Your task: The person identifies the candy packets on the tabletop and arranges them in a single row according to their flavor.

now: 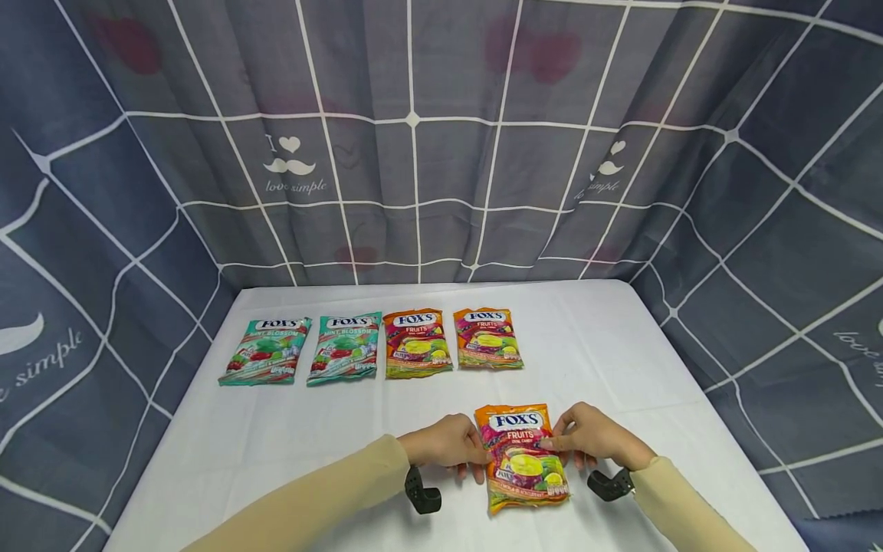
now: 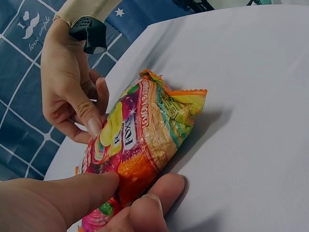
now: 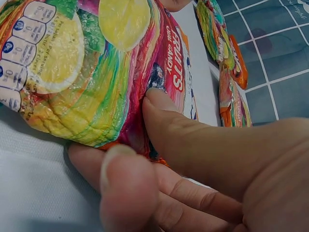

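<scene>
An orange and magenta Fox's Fruits candy bag point(image 1: 522, 460) lies face up near the front of the white table, between my two hands. My left hand point(image 1: 450, 445) grips its left edge, thumb on top and fingertips tucked at the side. On the opposite edge my right hand point(image 1: 599, 437) pinches the bag, its thumb point(image 3: 169, 118) pressing the printed front and the fingers curled under the side. In the left wrist view the bag's side point(image 2: 157, 121) bulges between both hands.
Behind the hands stands a row of candy bags: two green Mint Blossom bags, the left one point(image 1: 267, 351) and its neighbour point(image 1: 345, 349), then two Fruits bags point(image 1: 417, 345), the last point(image 1: 487, 339) furthest right. Checked grey curtains point(image 1: 441, 153) enclose the white table point(image 1: 593, 330).
</scene>
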`<state>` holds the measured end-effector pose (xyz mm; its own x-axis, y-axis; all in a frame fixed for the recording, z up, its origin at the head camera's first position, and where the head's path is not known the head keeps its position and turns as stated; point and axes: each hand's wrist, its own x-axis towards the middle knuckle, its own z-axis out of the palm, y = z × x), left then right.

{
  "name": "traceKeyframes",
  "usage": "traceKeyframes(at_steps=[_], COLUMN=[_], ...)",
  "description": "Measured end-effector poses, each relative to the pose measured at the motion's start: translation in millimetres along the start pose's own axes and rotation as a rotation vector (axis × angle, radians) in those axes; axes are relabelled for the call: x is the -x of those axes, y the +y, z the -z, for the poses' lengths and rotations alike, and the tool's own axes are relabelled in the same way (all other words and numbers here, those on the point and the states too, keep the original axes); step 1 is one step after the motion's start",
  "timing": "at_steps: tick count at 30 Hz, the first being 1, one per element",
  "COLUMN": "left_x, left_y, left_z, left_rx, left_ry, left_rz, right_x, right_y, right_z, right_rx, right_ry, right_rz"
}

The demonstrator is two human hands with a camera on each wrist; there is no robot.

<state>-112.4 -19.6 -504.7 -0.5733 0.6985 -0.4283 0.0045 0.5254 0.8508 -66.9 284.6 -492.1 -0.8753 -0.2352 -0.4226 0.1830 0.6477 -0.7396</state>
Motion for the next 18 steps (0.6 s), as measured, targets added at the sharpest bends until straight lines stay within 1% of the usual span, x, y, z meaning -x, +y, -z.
traceKeyframes(at_steps=[9, 18], left_x=[-6.7, -5.4], left_y=[-1.2, 4.3], left_z=[-6.3, -8.9], left_rx=[0.018, 0.032], left_ry=[0.012, 0.049], left_rz=[0.011, 0.023], right_x=[-0.3, 0.1], right_y=[0.1, -3.4], right_z=[0.8, 2.0], right_rx=[0.001, 0.016], right_ry=[-0.016, -0.025], right_rz=[0.031, 0.029])
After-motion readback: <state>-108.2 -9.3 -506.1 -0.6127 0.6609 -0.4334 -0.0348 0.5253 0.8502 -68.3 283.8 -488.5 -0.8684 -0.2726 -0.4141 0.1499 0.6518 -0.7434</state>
